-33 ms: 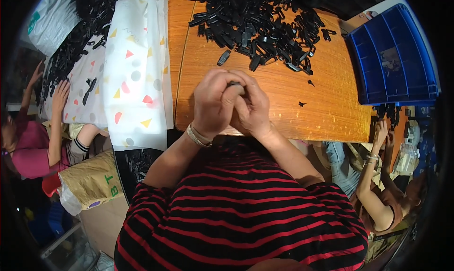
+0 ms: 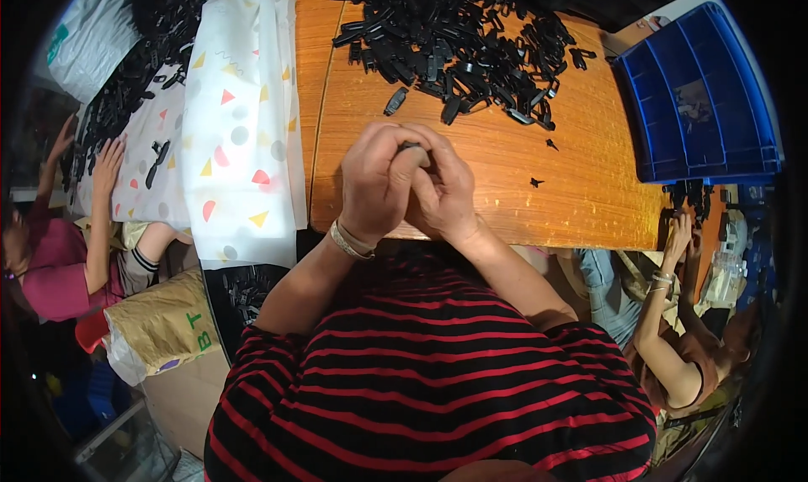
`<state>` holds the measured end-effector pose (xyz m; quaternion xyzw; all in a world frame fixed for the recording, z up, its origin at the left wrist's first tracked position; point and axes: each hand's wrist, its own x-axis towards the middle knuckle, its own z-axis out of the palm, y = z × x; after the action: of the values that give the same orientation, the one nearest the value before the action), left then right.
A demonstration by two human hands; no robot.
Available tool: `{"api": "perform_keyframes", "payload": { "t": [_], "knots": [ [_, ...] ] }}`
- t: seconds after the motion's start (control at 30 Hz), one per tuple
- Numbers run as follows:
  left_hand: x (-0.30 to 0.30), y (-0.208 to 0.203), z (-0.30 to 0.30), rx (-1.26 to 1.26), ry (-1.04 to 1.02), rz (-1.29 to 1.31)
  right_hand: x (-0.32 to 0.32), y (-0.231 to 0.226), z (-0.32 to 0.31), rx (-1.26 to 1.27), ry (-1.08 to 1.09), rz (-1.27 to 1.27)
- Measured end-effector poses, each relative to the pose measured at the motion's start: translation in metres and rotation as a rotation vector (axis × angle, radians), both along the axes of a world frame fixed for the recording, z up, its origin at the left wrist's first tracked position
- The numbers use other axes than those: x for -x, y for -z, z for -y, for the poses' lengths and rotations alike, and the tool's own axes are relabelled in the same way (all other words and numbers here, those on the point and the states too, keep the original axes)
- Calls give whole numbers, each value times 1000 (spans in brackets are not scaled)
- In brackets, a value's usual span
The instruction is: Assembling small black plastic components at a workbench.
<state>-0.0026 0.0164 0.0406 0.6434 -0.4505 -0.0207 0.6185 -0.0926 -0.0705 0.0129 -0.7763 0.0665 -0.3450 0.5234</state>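
My left hand (image 2: pixel 369 183) and my right hand (image 2: pixel 450 188) are pressed together over the near edge of the wooden table (image 2: pixel 581 188). Both are closed around a small black plastic part (image 2: pixel 409 146), of which only a sliver shows between the thumbs and fingers; the rest is hidden. Just beyond my hands lies a single black plastic piece (image 2: pixel 396 101). Farther back spreads a big heap of similar black plastic pieces (image 2: pixel 459 49). Two tiny black bits, a nearer one (image 2: pixel 537 182) and a farther one (image 2: pixel 551 145), lie to the right.
A patterned white cloth (image 2: pixel 244 137) covers the table's left side. At the right edge stands a blue plastic bin (image 2: pixel 707 103). A co-worker's hand (image 2: pixel 106 164) rests near black pieces at left; another co-worker's hand (image 2: pixel 678 236) handles black parts at right. A brown sack (image 2: pixel 160 326) sits lower left.
Less of the black part shows between my fingers now. My hands have otherwise hardly moved, and the whole view has shifted very slightly.
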Motion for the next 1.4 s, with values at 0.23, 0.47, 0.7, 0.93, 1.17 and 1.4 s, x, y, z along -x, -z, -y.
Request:
{"api": "perform_keyframes", "payload": {
  "t": [0.23,0.47,0.7,0.93,1.17,1.4],
  "knots": [
    [1,10,-1,-46,22,-164,-2,0,-3,-208,-64,-30],
    [-31,20,-19,-91,218,-294,-7,-4,25,-735,-407,-195],
    [-57,24,-37,-74,19,-617,-23,1,13,-213,-246,-572],
    [-63,63,0,-383,-555,255,-26,7,-7,461,-156,-410],
    [-58,54,-1,-466,-534,548,-25,12,-9,434,-93,-426],
    [-57,55,4,-447,-541,564,-23,12,-10,437,-38,-373]
  ]
}}
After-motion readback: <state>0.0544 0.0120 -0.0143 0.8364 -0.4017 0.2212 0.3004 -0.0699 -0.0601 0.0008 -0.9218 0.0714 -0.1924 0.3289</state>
